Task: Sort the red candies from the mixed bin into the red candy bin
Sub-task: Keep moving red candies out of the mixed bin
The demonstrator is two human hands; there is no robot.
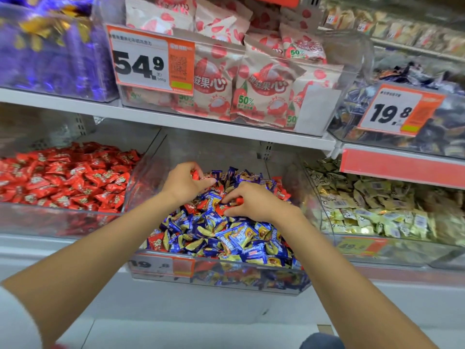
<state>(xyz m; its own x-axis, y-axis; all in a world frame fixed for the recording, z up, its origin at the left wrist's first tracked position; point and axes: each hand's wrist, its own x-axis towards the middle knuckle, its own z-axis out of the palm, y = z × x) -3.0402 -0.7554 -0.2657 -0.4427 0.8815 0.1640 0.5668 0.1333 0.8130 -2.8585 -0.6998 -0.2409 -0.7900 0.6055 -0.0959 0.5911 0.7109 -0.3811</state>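
The clear plastic red candy bin (63, 217) sits at the left, heaped with red-wrapped candies (63, 180). Just beside it, sharing a clear wall, is the clear mixed bin (214, 275), filled mostly with blue-and-yellow wrapped sweets (239, 238).

The step in hand is the picking. The left hand (183, 183) is over the back of the heap, its fingers curled round a small clutch of red wrappers (195, 175); how many it holds is hard to tell. The right hand (254, 200) rests on the pile, thumb and forefinger pinching a red sweet (236, 201). A stray red candy (156, 244) lies near the mixed bin's front left corner.

The next move probably calls for lifting the gathered reds clear, carrying them left over the shared wall, and opening the fingers above the red heap without dragging blue ones along.

To the right stands a clear bin of pale gold-and-cream wrapped sweets (377, 210). The bins sit on a white shop shelf (37, 248). On the upper white shelf (176, 122) are purple packets (50, 59), pink-and-white bags (251, 84) and orange price tags (151, 64).
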